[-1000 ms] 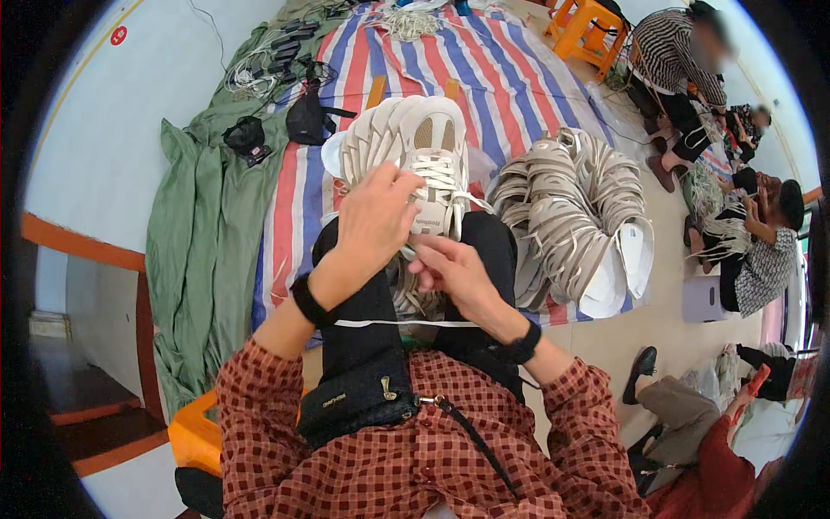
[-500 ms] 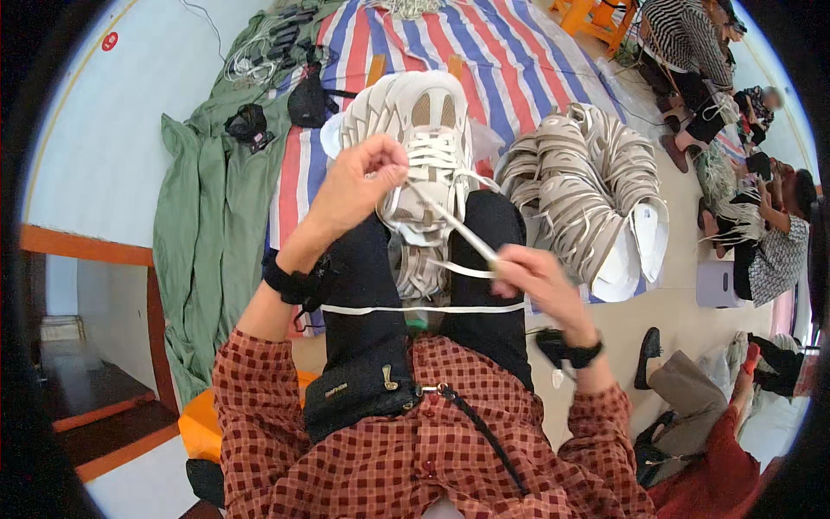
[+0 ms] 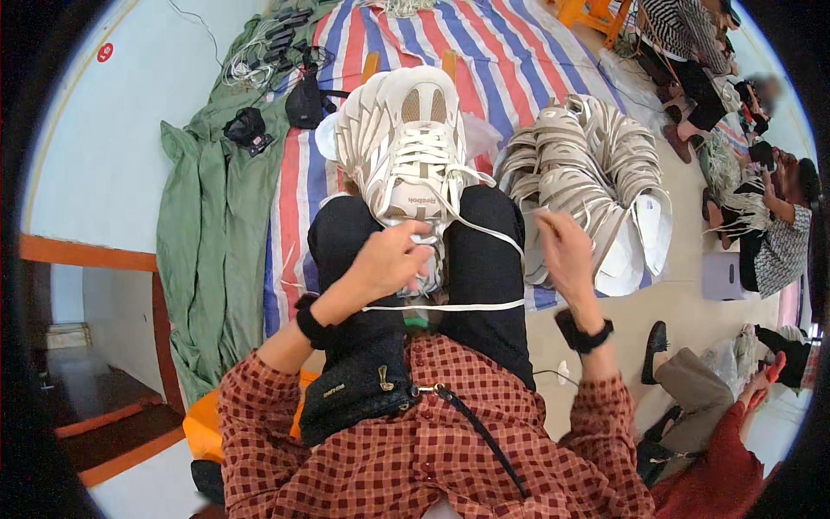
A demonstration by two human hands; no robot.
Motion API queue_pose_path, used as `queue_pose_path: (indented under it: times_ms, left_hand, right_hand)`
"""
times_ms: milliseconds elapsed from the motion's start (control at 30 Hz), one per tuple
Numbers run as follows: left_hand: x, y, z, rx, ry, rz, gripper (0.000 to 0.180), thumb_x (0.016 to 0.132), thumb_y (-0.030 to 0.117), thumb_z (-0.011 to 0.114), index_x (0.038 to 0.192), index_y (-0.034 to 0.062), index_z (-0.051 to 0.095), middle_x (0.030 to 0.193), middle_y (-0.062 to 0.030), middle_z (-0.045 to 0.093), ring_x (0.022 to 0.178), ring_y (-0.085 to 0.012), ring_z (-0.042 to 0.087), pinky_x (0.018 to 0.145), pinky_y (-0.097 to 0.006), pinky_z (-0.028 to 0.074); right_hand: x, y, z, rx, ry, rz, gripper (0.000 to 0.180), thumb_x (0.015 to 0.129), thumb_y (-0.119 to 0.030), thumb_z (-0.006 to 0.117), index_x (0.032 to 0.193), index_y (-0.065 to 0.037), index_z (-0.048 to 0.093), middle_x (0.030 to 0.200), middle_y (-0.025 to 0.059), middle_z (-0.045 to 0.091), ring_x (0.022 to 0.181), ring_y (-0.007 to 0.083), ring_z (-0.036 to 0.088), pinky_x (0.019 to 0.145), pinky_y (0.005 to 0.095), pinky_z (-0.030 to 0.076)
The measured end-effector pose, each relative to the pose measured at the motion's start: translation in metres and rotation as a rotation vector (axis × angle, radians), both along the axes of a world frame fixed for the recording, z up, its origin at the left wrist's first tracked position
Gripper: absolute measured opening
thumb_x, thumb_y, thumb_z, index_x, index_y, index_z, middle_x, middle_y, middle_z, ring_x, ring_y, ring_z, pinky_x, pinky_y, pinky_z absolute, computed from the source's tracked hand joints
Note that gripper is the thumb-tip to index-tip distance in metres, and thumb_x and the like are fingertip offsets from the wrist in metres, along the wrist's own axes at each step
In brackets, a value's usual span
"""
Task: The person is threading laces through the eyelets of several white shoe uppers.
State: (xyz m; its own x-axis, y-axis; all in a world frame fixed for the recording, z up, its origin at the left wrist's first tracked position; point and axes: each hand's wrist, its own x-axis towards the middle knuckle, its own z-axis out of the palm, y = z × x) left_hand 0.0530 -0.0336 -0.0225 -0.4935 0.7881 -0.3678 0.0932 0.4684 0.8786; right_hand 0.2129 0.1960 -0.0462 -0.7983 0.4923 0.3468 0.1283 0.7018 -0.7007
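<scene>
A beige and white sneaker (image 3: 421,147) with white laces rests at the front of a row of similar shoe uppers, above my knees. My left hand (image 3: 389,262) is just below the sneaker's collar, fingers bent with the tips apart and no lace visible between them. To the right, my right hand (image 3: 566,255) is raised beside my knee, its fingers curled and slightly blurred. A loose white shoelace (image 3: 488,229) runs from the sneaker's right side over my right thigh toward that hand; whether the fingers touch it cannot be told. Another white strand (image 3: 445,307) crosses both thighs.
A curved stack of beige shoe uppers (image 3: 596,190) lies right of my knees on a striped sheet (image 3: 510,52). Green cloth (image 3: 207,233) spreads at the left, with a black bag (image 3: 304,102) near it. Other people sit along the right, one in a patterned top (image 3: 781,246).
My left hand has come down from the sneaker's lacing toward my lap. My right hand has moved right and up. The lace stretched between both hands is no longer taut there.
</scene>
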Motion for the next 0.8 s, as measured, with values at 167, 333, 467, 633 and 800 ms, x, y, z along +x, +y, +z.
queue_pose_path:
  times_ms: [167, 333, 467, 633, 800]
  left_hand:
    - [0.007, 0.024, -0.006, 0.098, -0.743, 0.219, 0.031, 0.093, 0.019, 0.049, 0.118, 0.0001, 0.051, 0.097, -0.0092, 0.064, 0.07, -0.0127, 0.061, 0.063, -0.024, 0.051]
    - [0.01, 0.021, -0.006, 0.165, -0.82, 0.197, 0.021, 0.094, 0.017, 0.047, 0.104, 0.0011, 0.057, 0.087, -0.0038, 0.063, 0.068, -0.0094, 0.059, 0.061, -0.022, 0.048]
    - [0.019, -0.013, 0.029, 0.2, 0.086, 0.004, 0.013, 0.088, 0.01, 0.052, 0.082, 0.0, 0.06, 0.07, -0.0048, 0.056, 0.062, -0.0091, 0.052, 0.056, -0.025, 0.043]
    - [-0.012, -0.1, 0.071, 0.198, 0.79, 0.275, 0.008, 0.086, 0.004, 0.054, 0.08, 0.0007, 0.058, 0.102, -0.0098, 0.056, 0.087, -0.0205, 0.055, 0.076, -0.028, 0.044]
    - [-0.076, -0.214, 0.068, 0.11, 1.09, 0.575, 0.017, 0.091, 0.013, 0.049, 0.081, 0.0011, 0.056, 0.107, -0.0108, 0.056, 0.099, -0.024, 0.053, 0.088, -0.033, 0.04]
  right_hand:
    - [-0.085, -0.031, 0.016, 0.018, 0.159, 0.203, 0.024, 0.083, -0.007, 0.058, 0.107, -0.005, 0.059, 0.097, 0.0152, 0.06, 0.083, 0.0344, 0.06, 0.07, 0.0375, 0.049]
    - [-0.098, -0.016, 0.001, 0.197, 0.14, 0.116, 0.013, 0.084, -0.012, 0.058, 0.097, -0.009, 0.059, 0.087, 0.0114, 0.06, 0.072, 0.0346, 0.06, 0.061, 0.0411, 0.048]
    - [-0.089, -0.021, -0.001, 0.322, 0.095, 0.002, 0.006, 0.082, -0.013, 0.059, 0.086, -0.009, 0.056, 0.078, 0.0101, 0.056, 0.065, 0.0319, 0.06, 0.054, 0.0408, 0.047]
    - [-0.103, -0.03, 0.008, 0.324, 0.178, -0.069, 0.008, 0.077, -0.009, 0.06, 0.08, -0.008, 0.053, 0.077, 0.0105, 0.055, 0.06, 0.0312, 0.057, 0.051, 0.0393, 0.046]
    - [-0.104, -0.045, 0.012, 0.32, 0.119, -0.02, 0.009, 0.079, -0.014, 0.059, 0.08, -0.007, 0.053, 0.073, 0.012, 0.056, 0.06, 0.0317, 0.058, 0.051, 0.0409, 0.046]
